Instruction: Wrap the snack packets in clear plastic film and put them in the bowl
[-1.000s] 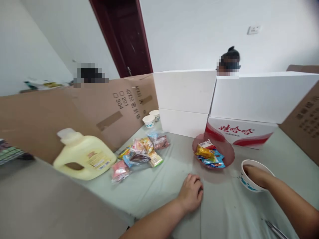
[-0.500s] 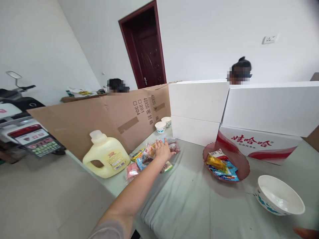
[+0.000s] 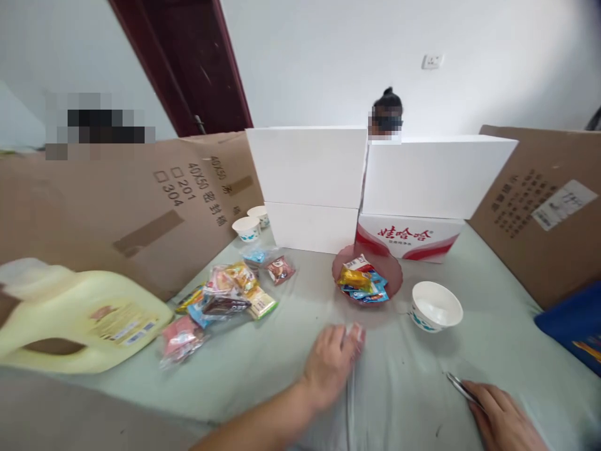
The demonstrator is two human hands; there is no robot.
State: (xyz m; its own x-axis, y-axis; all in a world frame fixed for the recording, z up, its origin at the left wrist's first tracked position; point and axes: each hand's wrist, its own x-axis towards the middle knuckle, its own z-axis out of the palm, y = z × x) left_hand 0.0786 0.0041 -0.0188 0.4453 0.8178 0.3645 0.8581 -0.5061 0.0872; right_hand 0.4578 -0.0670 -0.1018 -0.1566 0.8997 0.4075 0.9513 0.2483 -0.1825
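My left hand rests on the pale green tablecloth with a small pinkish snack packet pinched in its fingertips, just in front of the pink bowl of wrapped snacks. My right hand is low at the right, its fingers closed over the end of thin metal tongs that lie on the cloth. A white bowl with blue print stands between the two hands, farther back. A pile of loose snack packets lies to the left.
A yellow detergent jug lies at the near left. Two paper cups stand by stacked white boxes and a red-and-white carton. Cardboard sheets wall both sides. A blue object sits at the right. A person is behind the boxes.
My left hand has come back from the snack pile to the near table with a packet. My right hand left the white bowl and now sits on the tongs. The view shifted.
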